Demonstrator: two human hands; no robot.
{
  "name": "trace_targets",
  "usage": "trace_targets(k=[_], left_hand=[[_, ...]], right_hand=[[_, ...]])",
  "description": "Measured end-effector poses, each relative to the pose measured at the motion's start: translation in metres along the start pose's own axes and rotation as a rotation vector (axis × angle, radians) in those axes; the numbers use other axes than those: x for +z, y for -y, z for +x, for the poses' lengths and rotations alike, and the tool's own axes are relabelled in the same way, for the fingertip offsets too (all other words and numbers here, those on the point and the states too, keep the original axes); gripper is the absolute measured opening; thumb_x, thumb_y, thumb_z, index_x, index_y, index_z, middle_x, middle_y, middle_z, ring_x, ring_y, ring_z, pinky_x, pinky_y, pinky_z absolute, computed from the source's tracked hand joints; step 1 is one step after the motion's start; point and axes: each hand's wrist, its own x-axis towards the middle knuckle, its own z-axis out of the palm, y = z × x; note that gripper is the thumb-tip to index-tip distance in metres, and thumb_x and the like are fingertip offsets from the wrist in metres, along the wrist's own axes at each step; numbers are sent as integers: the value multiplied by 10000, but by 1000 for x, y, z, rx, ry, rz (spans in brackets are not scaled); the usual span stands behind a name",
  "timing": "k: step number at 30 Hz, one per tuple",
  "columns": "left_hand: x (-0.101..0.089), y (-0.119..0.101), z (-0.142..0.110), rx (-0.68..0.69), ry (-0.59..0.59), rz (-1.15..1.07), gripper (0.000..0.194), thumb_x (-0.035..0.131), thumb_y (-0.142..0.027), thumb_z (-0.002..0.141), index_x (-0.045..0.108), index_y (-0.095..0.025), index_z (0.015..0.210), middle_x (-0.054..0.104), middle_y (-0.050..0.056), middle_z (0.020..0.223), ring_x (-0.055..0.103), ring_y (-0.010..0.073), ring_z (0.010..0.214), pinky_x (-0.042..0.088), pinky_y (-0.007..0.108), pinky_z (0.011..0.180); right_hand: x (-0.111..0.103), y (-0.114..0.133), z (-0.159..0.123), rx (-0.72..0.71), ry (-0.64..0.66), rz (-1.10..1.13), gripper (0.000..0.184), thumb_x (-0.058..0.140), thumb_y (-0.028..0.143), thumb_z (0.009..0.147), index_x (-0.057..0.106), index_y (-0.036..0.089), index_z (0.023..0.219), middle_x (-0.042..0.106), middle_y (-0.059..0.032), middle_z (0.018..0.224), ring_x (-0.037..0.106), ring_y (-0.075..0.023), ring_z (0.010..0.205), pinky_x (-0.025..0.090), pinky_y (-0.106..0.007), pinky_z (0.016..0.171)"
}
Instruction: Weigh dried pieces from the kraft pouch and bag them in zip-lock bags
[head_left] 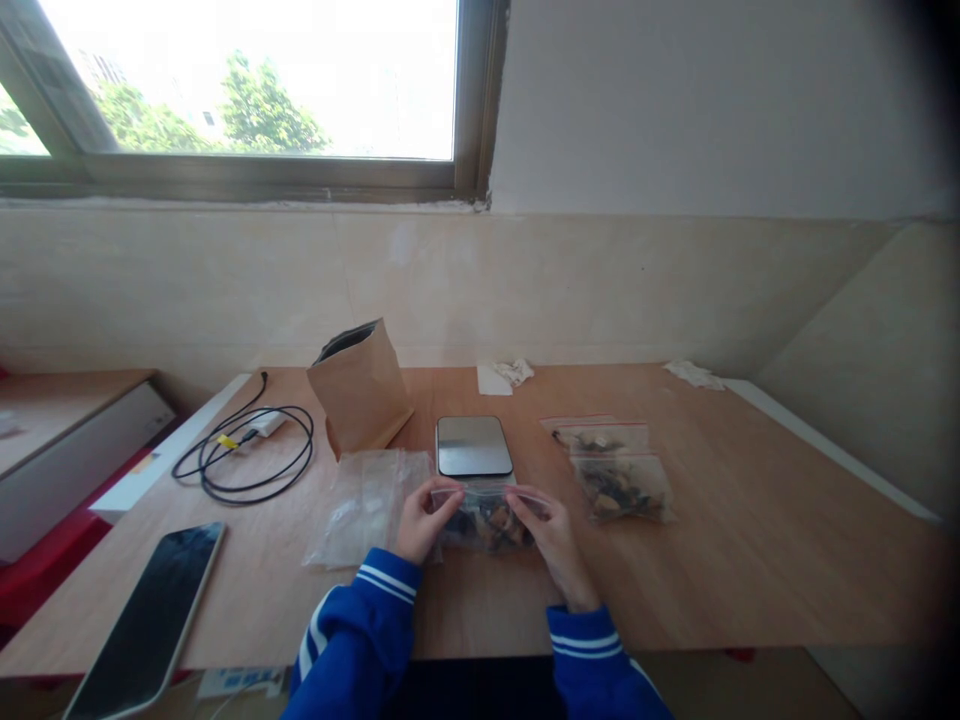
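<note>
A clear zip bag (pixel 491 528) with dark and brown dried pieces inside lies in front of me on the table. My left hand (pixel 426 518) pinches its top edge at the left. At the right end of the same edge, my right hand (pixel 546 525) grips with thumb and fingers. Just beyond the bag stands a small kitchen scale (pixel 473 446) with a bare silver plate. Flat empty clear bags (pixel 360 510) are spread beside my left hand. To the right, two filled zip bags, a nearer one (pixel 624 488) and a farther one (pixel 604 436), overlap each other.
An open brown paper pouch (pixel 364 390) stands at the back left. Near it lie a coiled black cable (pixel 217 490) and a white adapter (pixel 266 423). A phone or tablet (pixel 154 620) rests at the left front edge. Crumpled tissue (pixel 514 372) lies by the wall.
</note>
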Motion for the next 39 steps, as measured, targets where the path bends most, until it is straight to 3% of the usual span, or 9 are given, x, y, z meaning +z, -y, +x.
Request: trace_targets(k=[13, 17, 21, 24, 34, 39], left_hand=[[-2, 4, -2, 80, -52, 127, 235, 656, -379, 744, 643, -145, 755, 644, 47, 767, 594, 181, 777, 455, 274, 717], [-1, 0, -3, 48, -2, 42, 249, 651, -388, 750, 629, -142, 779, 635, 36, 783, 587, 161, 754, 453, 260, 705], [-1, -2, -3, 8, 55, -30, 271, 676, -382, 731, 634, -145, 857, 646, 33, 805, 596, 156, 750, 459, 265, 719], [0, 0, -3, 14, 90, -22, 256, 686, -374, 724, 655, -133, 803, 653, 47, 799, 602, 164, 767, 464, 275, 736], [0, 3, -5, 96, 17, 65, 237, 698, -364, 717, 710, -129, 754, 668, 75, 783, 611, 186, 780, 480, 302, 743], [-2, 0, -5, 106, -1, 59, 212, 703, -343, 716, 708, -131, 723, 660, 68, 758, 602, 178, 763, 469, 296, 737]], right_hand=[[-3, -5, 0, -99, -57, -91, 267, 712, 432, 671, 732, 177, 747, 698, -53, 776, 644, -214, 757, 523, -354, 721], [-2, 3, -4, -59, 30, -35, 286, 690, 452, 698, 720, 178, 773, 697, -56, 784, 650, -205, 769, 524, -322, 729], [0, 7, -7, -16, 190, 11, 288, 650, 448, 751, 709, 207, 898, 708, -62, 933, 652, -210, 881, 505, -327, 807], [2, 4, -7, -16, 256, -6, 301, 663, 455, 741, 712, 213, 913, 709, -64, 956, 652, -222, 905, 491, -350, 840], [7, 9, -10, -59, 192, -49, 272, 656, 457, 739, 704, 195, 792, 687, -37, 780, 634, -199, 795, 492, -318, 761], [9, 14, -13, -88, 170, -76, 259, 640, 453, 759, 683, 197, 752, 660, -26, 785, 612, -189, 804, 471, -298, 771]])
